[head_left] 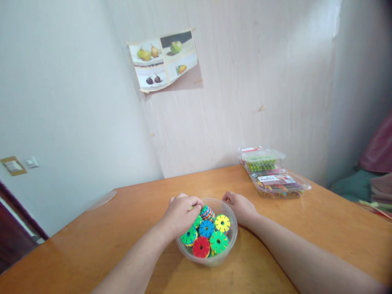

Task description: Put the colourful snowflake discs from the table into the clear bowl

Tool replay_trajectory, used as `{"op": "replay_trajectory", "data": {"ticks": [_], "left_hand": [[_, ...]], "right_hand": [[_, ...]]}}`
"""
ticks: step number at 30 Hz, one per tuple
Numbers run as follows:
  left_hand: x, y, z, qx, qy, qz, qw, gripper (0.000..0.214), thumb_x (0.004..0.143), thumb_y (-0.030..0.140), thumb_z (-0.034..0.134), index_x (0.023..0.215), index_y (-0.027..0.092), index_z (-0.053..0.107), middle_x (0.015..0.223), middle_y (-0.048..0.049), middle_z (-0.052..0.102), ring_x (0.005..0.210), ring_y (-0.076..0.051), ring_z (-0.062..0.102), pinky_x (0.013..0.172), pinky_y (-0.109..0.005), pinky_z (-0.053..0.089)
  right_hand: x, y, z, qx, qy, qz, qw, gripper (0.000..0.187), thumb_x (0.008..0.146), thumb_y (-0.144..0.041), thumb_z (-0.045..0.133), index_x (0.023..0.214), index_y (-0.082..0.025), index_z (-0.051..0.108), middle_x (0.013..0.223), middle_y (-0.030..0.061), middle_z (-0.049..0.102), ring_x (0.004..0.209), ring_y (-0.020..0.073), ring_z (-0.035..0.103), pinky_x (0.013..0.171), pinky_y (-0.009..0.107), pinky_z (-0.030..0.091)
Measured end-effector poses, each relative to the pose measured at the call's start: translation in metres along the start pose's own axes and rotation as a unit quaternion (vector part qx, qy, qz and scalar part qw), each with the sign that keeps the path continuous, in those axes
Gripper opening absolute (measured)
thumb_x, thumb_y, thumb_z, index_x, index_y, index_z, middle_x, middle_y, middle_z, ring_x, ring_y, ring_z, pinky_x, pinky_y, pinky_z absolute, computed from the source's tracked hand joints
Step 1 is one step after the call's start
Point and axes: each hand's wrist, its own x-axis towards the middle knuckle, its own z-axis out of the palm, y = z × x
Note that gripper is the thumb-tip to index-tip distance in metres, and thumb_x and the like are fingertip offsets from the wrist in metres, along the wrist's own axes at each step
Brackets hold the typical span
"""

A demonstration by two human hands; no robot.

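A clear round plastic bowl [211,261] stands on the table in front of me, filled with notched plastic building discs in green [215,245], red [198,250], blue [204,231] and yellow [226,227]. My left hand [180,214] reaches over its left rim. Thumb and fingers are closed at the end of a multicoloured stack of discs [208,213] lying on its side at the back; the exact grip is partly hidden. My right hand [240,206] lies against the bowl's far right side with its fingers curled at the rim.
Clear lidded boxes stand at the back right: one with green pieces [260,164], one with mixed colours [280,188]. A clear round lid [102,200] lies at the table's left edge. A sheet of fruit pictures [163,61] hangs on the wall behind the table [147,200].
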Motion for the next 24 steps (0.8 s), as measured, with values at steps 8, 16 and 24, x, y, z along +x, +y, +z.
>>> {"op": "replay_trajectory", "data": {"ticks": [8,16,24], "left_hand": [[-0.0009,-0.0005,0.0051,0.029,0.008,0.028,0.999,0.025,0.082,0.028,0.052,0.088,0.036,0.074,0.092,0.0051,0.075,0.099,-0.024,0.056,0.088,-0.044,0.032],[-0.0038,0.0049,0.0055,0.045,0.007,0.031,0.998,0.024,0.082,0.03,0.052,0.088,0.036,0.075,0.09,0.0019,0.075,0.098,-0.025,0.054,0.088,-0.043,0.032],[-0.005,0.0058,0.0035,0.036,0.016,0.022,0.999,0.024,0.081,0.029,0.053,0.089,0.035,0.074,0.092,0.0031,0.075,0.1,-0.024,0.056,0.091,-0.042,0.033]], "right_hand": [[0.0022,0.0029,0.0028,-0.003,0.009,-0.006,1.0,0.027,0.086,-0.046,0.052,0.092,-0.024,0.066,0.09,0.0059,0.071,0.085,0.02,0.062,0.059,0.026,0.031],[0.0021,0.0018,0.0026,-0.004,0.001,-0.002,1.0,0.028,0.085,-0.047,0.052,0.093,-0.025,0.066,0.091,0.0061,0.071,0.084,0.0198,0.062,0.059,0.026,0.031],[0.002,0.0016,0.0016,-0.002,0.001,-0.001,1.0,0.026,0.086,-0.044,0.05,0.094,-0.024,0.066,0.092,0.0064,0.071,0.086,0.0202,0.062,0.06,0.026,0.031]]}}
